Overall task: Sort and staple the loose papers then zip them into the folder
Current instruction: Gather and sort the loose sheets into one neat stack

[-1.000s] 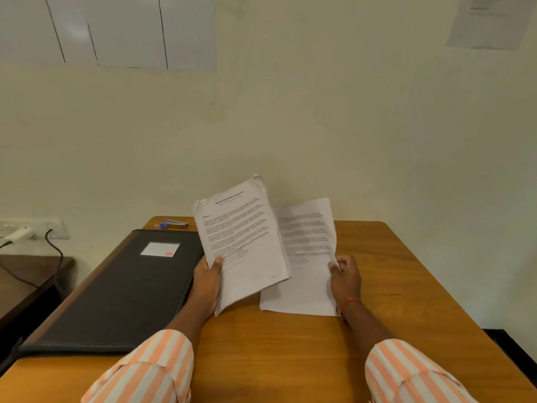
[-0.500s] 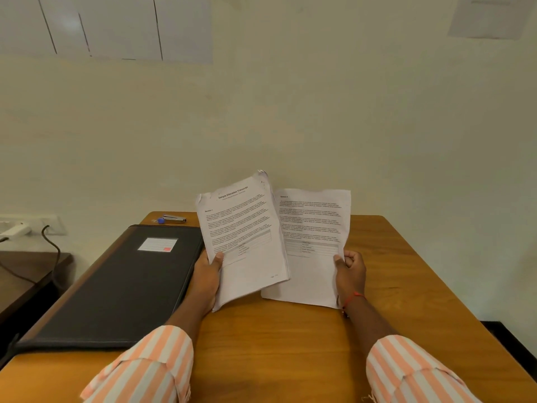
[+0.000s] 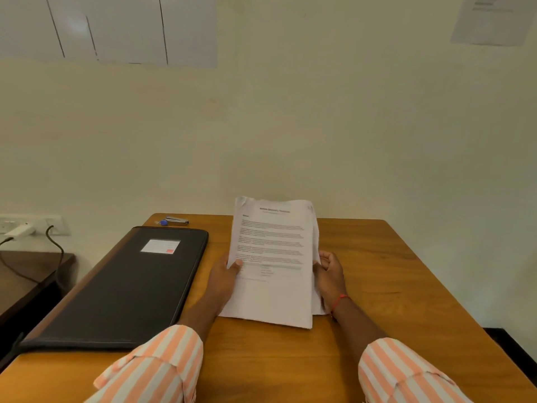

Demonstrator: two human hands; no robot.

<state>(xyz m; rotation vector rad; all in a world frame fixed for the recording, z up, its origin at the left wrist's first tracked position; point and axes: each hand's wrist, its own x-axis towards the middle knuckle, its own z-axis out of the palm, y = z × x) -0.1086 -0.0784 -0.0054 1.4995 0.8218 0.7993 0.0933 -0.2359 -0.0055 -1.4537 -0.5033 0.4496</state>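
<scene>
A stack of printed white papers (image 3: pixel 273 257) stands tilted in front of me, its lower edge near the wooden table (image 3: pixel 392 286). My left hand (image 3: pixel 223 274) grips the stack's left edge with the thumb on the top sheet. My right hand (image 3: pixel 329 274) holds the right edge, fingers curled round it. A closed black zip folder (image 3: pixel 122 289) with a white label lies flat to the left of the papers. A small stapler (image 3: pixel 175 221) with a blue end lies at the table's far edge, beyond the folder.
The table's far edge meets a cream wall (image 3: pixel 290 126). A dark side table (image 3: pixel 26 274) stands lower at the left, under a wall socket (image 3: pixel 32 225) with a black cable (image 3: pixel 55 242) hanging from it. Bare wood shows to the right of the papers.
The two separate sets of sheets, one in each hand, have come together into a single stack held by both hands. The view has tilted slightly.
</scene>
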